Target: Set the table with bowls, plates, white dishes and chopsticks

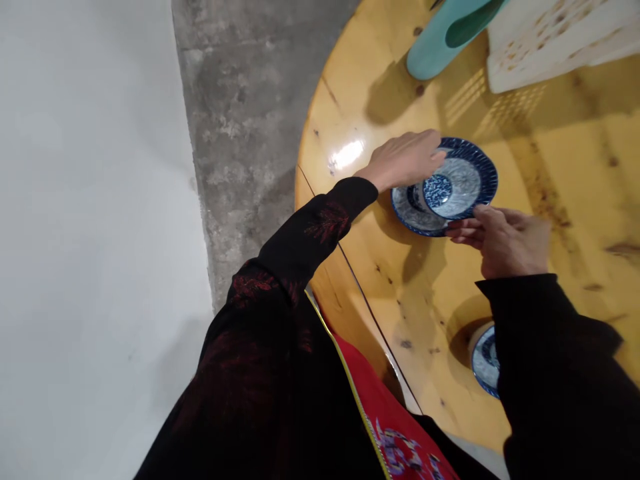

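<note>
Two blue-and-white patterned plates lie on a round wooden table (pixel 410 293), the upper plate (pixel 463 180) overlapping the lower plate (pixel 413 210). My left hand (pixel 403 160) curls over the far-left rim of the upper plate and grips it. My right hand (pixel 505 237) pinches the near rim of the same plate with closed fingers. Both arms wear black sleeves with red patterns.
A third blue-and-white plate (pixel 484 363) shows partly under my right sleeve. A teal plastic scoop-like item (pixel 435 47) and a white perforated tray (pixel 555 40) lie at the table's far side. A grey concrete floor strip (pixel 235 133) and a white wall (pixel 85 233) are at left.
</note>
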A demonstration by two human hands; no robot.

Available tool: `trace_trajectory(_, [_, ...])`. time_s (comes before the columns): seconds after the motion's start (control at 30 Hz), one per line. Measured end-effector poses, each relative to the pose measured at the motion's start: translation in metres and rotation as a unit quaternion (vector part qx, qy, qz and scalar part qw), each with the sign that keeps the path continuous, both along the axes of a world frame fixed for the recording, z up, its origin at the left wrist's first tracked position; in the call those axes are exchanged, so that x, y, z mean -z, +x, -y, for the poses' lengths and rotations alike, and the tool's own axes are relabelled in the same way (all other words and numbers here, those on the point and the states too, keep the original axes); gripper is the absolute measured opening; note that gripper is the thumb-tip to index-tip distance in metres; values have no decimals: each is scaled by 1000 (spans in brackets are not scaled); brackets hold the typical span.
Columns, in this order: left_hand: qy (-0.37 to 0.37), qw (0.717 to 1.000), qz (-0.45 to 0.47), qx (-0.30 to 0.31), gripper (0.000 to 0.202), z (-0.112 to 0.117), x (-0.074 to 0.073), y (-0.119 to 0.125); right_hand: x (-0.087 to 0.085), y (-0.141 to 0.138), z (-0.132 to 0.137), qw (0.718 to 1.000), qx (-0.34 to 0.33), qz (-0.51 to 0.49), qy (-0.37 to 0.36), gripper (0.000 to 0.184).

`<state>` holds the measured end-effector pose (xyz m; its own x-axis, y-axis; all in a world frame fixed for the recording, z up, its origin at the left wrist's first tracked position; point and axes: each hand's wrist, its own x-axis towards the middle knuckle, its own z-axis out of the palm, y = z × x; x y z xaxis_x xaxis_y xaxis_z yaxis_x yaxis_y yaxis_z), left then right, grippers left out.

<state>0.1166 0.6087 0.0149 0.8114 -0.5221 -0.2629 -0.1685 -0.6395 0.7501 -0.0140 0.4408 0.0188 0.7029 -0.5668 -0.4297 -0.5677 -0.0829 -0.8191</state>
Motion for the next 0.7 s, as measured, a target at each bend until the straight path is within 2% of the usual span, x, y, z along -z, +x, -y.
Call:
trace_trajectory(0.1, [2, 999, 27, 31, 28, -15, -5, -1, -3, -19, 8, 1000, 16, 27, 3, 8])
trace_trajectory(0.13, [3, 999, 33, 37, 30, -21, -7, -2, -5, -27, 10, 999, 24, 36, 4, 9])
trace_trajectory(0.27, [14, 999, 24, 28, 28, -44, -9, -13, -11, -70, 15, 996, 68, 53, 13, 34])
trace_trajectory(0.37, [3, 1000, 13, -4, 27, -55, -7, -25, -16, -107, 10, 995, 97, 32, 20, 40])
trace_trajectory(0.47, [-30, 999, 12, -31, 28, -62, -2, -36, -18, -145, -6, 992, 117, 3, 39, 44])
trace_trajectory(0.6, [-65, 996, -1, -65, 29, -68, 6, -51, -14, -194, -41, 986, 143, -33, 81, 51])
trace_trajectory(0.7, [-72, 993, -18, -92, 33, -75, 10, -70, -7, -222, -69, 984, 121, -70, 113, 55])
